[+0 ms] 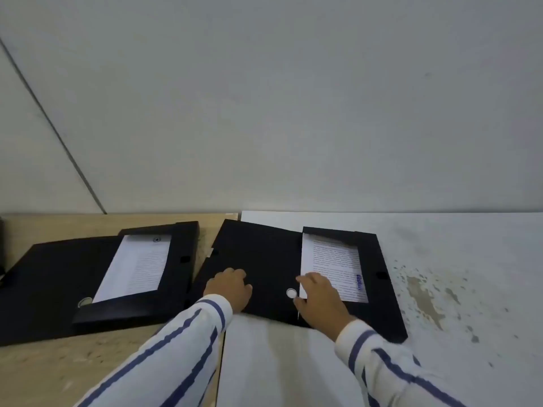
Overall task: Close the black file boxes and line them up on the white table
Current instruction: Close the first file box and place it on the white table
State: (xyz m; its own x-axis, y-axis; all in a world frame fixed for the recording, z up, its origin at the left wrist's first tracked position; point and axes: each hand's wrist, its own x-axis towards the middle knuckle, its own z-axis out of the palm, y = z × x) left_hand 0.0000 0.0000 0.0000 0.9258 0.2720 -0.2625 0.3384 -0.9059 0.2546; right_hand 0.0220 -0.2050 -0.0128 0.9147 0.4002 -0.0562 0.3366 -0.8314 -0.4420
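Note:
Two black file boxes lie open, each with printed paper inside. The right box (264, 254) straddles the seam between the wooden table and the white table (455, 289), its lid spread out to the left. My left hand (230, 289) rests flat on that lid. My right hand (318, 298) lies at the hinge, fingers on the lower left corner of the paper (335, 265), beside a white round button (291, 293). The left box (61, 277) lies open on the wooden table (73, 365), untouched.
A pale wall rises directly behind both tables. The white table's surface is worn and stained to the right of the box. A dark object shows at the far left edge of the wooden table.

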